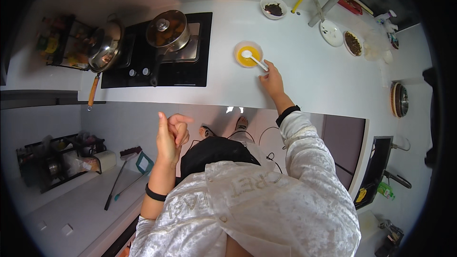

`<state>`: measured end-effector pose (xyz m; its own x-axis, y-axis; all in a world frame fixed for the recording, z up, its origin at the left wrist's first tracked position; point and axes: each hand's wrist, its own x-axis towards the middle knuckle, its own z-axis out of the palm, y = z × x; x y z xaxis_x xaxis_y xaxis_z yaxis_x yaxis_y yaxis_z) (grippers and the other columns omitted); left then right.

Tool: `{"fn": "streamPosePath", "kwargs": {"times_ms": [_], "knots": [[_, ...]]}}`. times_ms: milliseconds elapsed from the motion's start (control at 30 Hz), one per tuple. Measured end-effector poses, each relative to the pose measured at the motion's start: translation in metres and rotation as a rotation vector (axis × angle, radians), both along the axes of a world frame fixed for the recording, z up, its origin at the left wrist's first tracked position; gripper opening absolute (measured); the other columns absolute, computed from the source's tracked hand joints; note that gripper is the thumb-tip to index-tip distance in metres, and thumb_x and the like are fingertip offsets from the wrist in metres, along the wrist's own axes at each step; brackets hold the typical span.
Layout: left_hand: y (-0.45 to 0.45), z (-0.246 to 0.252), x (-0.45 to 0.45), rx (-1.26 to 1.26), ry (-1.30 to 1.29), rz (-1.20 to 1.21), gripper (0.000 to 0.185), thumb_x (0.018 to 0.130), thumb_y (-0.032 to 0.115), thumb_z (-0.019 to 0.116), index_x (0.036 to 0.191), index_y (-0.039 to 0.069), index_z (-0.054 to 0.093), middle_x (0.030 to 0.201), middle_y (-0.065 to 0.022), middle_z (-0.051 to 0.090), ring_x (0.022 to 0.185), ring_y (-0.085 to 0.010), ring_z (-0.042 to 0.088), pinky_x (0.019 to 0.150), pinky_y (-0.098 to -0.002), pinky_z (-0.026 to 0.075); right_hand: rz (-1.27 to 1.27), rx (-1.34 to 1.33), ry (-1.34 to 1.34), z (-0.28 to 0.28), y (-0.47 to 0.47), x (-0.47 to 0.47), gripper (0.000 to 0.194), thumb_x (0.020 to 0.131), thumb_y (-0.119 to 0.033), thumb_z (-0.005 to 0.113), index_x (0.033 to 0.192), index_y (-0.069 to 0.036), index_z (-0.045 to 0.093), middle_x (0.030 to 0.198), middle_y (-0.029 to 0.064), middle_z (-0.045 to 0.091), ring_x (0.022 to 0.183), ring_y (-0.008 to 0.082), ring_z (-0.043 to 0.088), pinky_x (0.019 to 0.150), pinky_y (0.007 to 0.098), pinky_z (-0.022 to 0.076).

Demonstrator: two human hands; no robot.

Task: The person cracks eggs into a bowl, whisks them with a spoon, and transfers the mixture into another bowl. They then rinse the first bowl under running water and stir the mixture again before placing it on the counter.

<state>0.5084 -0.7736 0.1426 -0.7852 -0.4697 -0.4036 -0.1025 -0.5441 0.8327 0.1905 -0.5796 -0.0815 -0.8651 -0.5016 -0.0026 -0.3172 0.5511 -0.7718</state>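
Observation:
A small bowl (237, 58) of yellow liquid, which looks like beaten egg, sits on the white countertop (232, 78). A white spoon (254, 59) lies with its head in the liquid and its handle over the bowl's right rim. At the handle's end is my right hand (274, 80), thumb and index finger on either side of it; whether they grip it is unclear. My left hand (172, 137) hangs in the air in front of the counter, holding nothing, thumb up and fingers partly curled.
Left of the bowl, a lidded glass-topped pot (171, 30) stands on the black gas hob (185, 75), beside a lidded wok (107, 48). Further right are a bowl with dark food (273, 8), a white plate (331, 33) and a dish of brown food (352, 44). Cables (270, 157) cross the floor.

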Motion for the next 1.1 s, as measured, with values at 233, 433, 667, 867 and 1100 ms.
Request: {"fn": "streamPosePath", "kwargs": {"times_ms": [233, 433, 667, 867, 1100], "knots": [[0.003, -0.004, 0.004, -0.117, -0.154, -0.063, 0.068, 0.108, 0.054, 0.033, 0.058, 0.01, 0.043, 0.051, 0.0016, 0.031, 0.045, -0.0091, 0.026, 0.044, -0.0262, 0.022, 0.067, 0.019, 0.163, 0.006, -0.014, -0.001, 0.043, 0.088, -0.005, 0.067, 0.13, -0.011, 0.063, 0.094, 0.0129, 0.059, 0.076, 0.0286, 0.061, 0.071, 0.0395, 0.0522], [0.003, -0.006, 0.007, -0.141, -0.189, 0.076, 0.064, 0.109, 0.05, 0.036, 0.058, 0.01, 0.041, 0.053, 0.0013, 0.033, 0.045, -0.0096, 0.026, 0.044, -0.0263, 0.022, 0.113, 0.043, 0.282, 0.017, -0.017, -0.007, 0.029, 0.099, -0.01, 0.057, 0.127, -0.009, 0.065, 0.089, 0.0146, 0.055, 0.08, 0.0332, 0.06, 0.071, 0.0427, 0.0508], [0.008, 0.003, -0.001, -0.052, -0.218, 0.117, 0.066, 0.109, 0.052, 0.033, 0.058, 0.011, 0.039, 0.049, 0.0028, 0.026, 0.044, -0.0101, 0.02, 0.045, -0.0276, 0.02, 0.029, 0.024, 0.304, 0.022, -0.017, -0.02, 0.026, 0.102, -0.014, 0.055, 0.123, -0.007, 0.066, 0.09, 0.0163, 0.057, 0.082, 0.0351, 0.06, 0.071, 0.0436, 0.0504], [0.009, 0.007, -0.006, -0.067, -0.193, 0.093, 0.065, 0.11, 0.052, 0.029, 0.062, 0.01, 0.043, 0.049, 0.0033, 0.027, 0.042, -0.009, 0.019, 0.043, -0.0266, 0.019, 0.071, 0.033, 0.231, 0.025, -0.02, -0.007, 0.026, 0.102, -0.016, 0.054, 0.121, -0.007, 0.068, 0.088, 0.0166, 0.058, 0.081, 0.0358, 0.061, 0.071, 0.0443, 0.0504], [0.011, 0.006, -0.015, -0.025, -0.191, 0.034, 0.075, 0.11, 0.053, 0.021, 0.098, -0.006, 0.065, 0.049, 0.0067, 0.028, 0.041, -0.0056, 0.02, 0.042, -0.0236, 0.018, 0.12, 0.035, 0.227, 0.026, -0.014, 0.005, 0.025, 0.101, -0.014, 0.055, 0.12, -0.004, 0.068, 0.086, 0.0174, 0.057, 0.078, 0.037, 0.061, 0.068, 0.0444, 0.0496]]}}
